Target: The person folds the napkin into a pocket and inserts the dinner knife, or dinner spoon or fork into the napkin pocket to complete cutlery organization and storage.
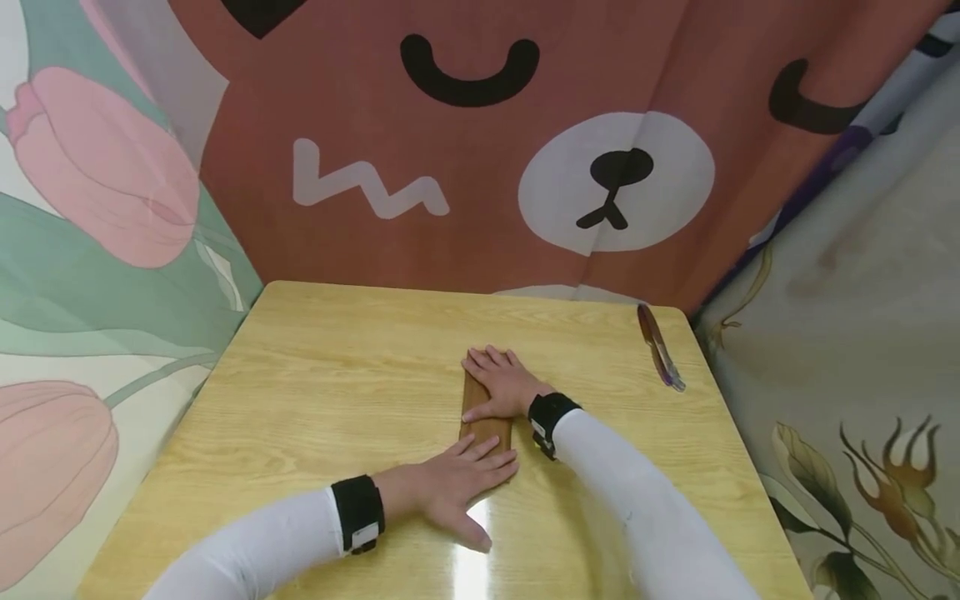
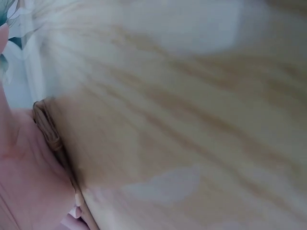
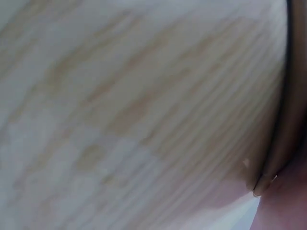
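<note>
A long, flat brown strip folded in layers (image 1: pixel 483 428) lies lengthwise on the wooden table (image 1: pixel 337 367), its material unclear. My right hand (image 1: pixel 504 387) rests on its far part with straight fingers, palm down. Across the near end, my left hand (image 1: pixel 463 479) presses with its fingers spread and its thumb pointing toward me. Seen from the left wrist, the stacked folds (image 2: pixel 46 125) show at the strip's end, beside the left palm (image 2: pixel 33 177). In the right wrist view the strip's dark edge (image 3: pixel 288 105) runs down the right side. Both hands cover parts of the strip.
Near the table's far right corner lies a slim brown item with a clear end (image 1: pixel 658 346). A curtain with a bear print (image 1: pixel 465 250) hangs along the back edge, and patterned cloths hang on both sides.
</note>
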`<state>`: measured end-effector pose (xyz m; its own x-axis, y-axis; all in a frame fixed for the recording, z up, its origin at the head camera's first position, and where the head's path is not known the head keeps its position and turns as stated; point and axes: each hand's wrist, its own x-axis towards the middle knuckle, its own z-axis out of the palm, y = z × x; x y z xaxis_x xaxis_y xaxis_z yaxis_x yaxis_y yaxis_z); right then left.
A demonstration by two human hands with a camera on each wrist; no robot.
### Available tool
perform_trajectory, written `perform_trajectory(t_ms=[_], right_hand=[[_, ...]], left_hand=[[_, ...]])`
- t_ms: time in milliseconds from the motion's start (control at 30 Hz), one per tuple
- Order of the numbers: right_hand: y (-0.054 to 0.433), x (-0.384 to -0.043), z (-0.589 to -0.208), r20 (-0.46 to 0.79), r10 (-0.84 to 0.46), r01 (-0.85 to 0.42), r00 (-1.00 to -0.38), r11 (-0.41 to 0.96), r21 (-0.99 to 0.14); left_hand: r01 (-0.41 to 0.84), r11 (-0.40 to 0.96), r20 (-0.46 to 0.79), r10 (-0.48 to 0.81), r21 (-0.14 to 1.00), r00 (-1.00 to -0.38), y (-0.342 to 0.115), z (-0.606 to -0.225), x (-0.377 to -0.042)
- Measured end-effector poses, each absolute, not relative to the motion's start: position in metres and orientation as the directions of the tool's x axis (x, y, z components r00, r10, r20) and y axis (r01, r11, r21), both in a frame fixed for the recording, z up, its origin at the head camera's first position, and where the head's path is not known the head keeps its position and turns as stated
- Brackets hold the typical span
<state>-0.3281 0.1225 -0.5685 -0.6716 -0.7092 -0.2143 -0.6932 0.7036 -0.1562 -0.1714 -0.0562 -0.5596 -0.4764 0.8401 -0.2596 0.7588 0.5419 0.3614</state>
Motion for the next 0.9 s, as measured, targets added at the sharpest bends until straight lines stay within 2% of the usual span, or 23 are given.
perform_trajectory(t_ms=[133,233,333,433,533,667,900], right_hand=[[0.122,-0.324,-0.565,-0.194,-0.721,-0.692,-0.666,0.693,-0.199],[0.122,-0.32,-0.558,-0.158,-0.743,-0.7,-0.65,0.667,-0.256],[0.126,-0.319,-0.545,-0.085,-0.766,-0.717,-0.638,0.631,-0.296],[0.135,-0.319,-0.528,-0.007,-0.758,-0.722,-0.652,0.623,-0.301],[0.15,-0.321,-0.511,0.041,-0.718,-0.694,-0.695,0.656,-0.295],[0.177,-0.329,-0.49,0.08,-0.644,-0.633,-0.761,0.71,-0.309],[0.242,-0.353,-0.468,0.053,-0.457,-0.444,-0.888,0.823,-0.355]], left_hand=[[0.745,0.541,-0.244,0.841,0.39,-0.482,-0.055,-0.557,-0.175],[0.737,0.547,-0.204,0.835,0.397,-0.51,-0.052,-0.556,-0.179],[0.741,0.565,-0.166,0.822,0.363,-0.545,-0.048,-0.553,-0.182],[0.735,0.594,-0.161,0.802,0.329,-0.576,-0.046,-0.551,-0.183],[0.724,0.616,-0.179,0.786,0.309,-0.592,-0.045,-0.55,-0.183],[0.697,0.629,-0.212,0.775,0.344,-0.595,-0.045,-0.55,-0.184],[0.618,0.645,-0.253,0.755,0.45,-0.605,-0.048,-0.551,-0.183]])
